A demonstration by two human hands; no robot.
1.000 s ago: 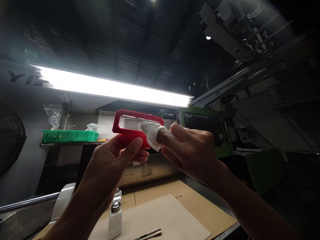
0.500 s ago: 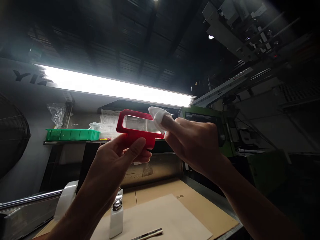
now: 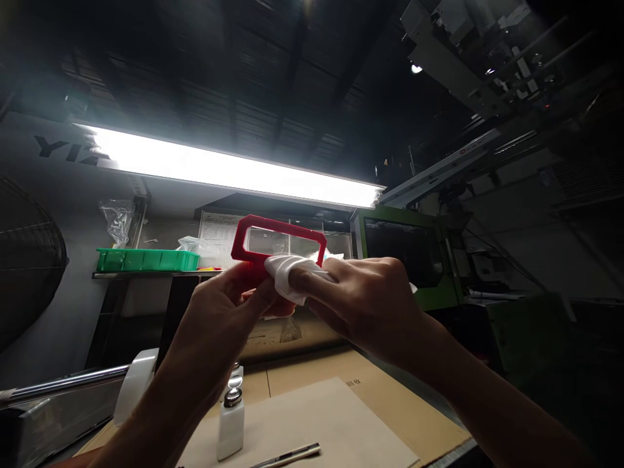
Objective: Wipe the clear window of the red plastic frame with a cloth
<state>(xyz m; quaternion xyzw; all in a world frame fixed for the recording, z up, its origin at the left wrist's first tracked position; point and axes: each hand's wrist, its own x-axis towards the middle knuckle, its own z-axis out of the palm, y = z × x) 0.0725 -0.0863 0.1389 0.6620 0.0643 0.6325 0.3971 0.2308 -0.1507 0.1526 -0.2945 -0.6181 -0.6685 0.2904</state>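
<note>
Cloth-wrapped R hand (image 3: 370,305) on red rect. plastic frame (image 3: 277,244), L hand (image 3: 224,312) gripping.

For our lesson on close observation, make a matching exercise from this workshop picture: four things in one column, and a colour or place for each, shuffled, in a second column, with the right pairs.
Things:
1. Plastic frame
2. Cloth
3. Tray
4. Pump bottle

Descriptions:
A. Green, on the shelf at the left
B. White, standing on the brown board below the hands
C. Red, held up by the left hand
D. White, wrapped over a finger of the right hand and pressed to the frame's lower edge

Pairs: 1-C, 2-D, 3-A, 4-B
</note>
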